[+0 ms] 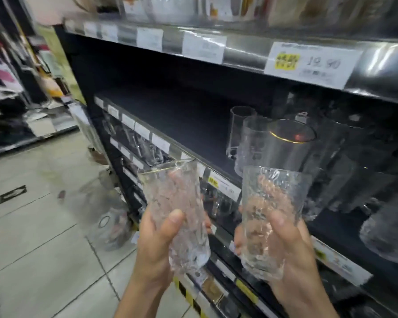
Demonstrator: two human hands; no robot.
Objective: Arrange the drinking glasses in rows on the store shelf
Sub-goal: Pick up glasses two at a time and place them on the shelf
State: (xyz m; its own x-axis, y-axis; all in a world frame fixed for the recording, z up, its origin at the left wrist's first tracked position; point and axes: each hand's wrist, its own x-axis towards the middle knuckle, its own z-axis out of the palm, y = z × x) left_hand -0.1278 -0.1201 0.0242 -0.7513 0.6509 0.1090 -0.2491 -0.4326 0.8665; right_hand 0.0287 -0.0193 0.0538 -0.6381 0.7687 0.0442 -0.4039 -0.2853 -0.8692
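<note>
My left hand (157,246) grips a clear textured drinking glass (175,203), tilted a little to the left, in front of the shelf edge. A second textured glass (271,203) stands upright in my right hand (290,246). Both glasses hover below and in front of the dark middle shelf (182,125). On that shelf, at the right, stand several clear glasses (251,138), one with a gold rim (290,145). The shelf's left half holds nothing that I can see.
The shelf above (239,51) carries price labels, one yellow-marked (308,63). Lower shelves (147,150) hold more glassware. A large textured glass (388,230) sits at the far right. Tiled floor (44,226) lies to the left, with another rack beyond.
</note>
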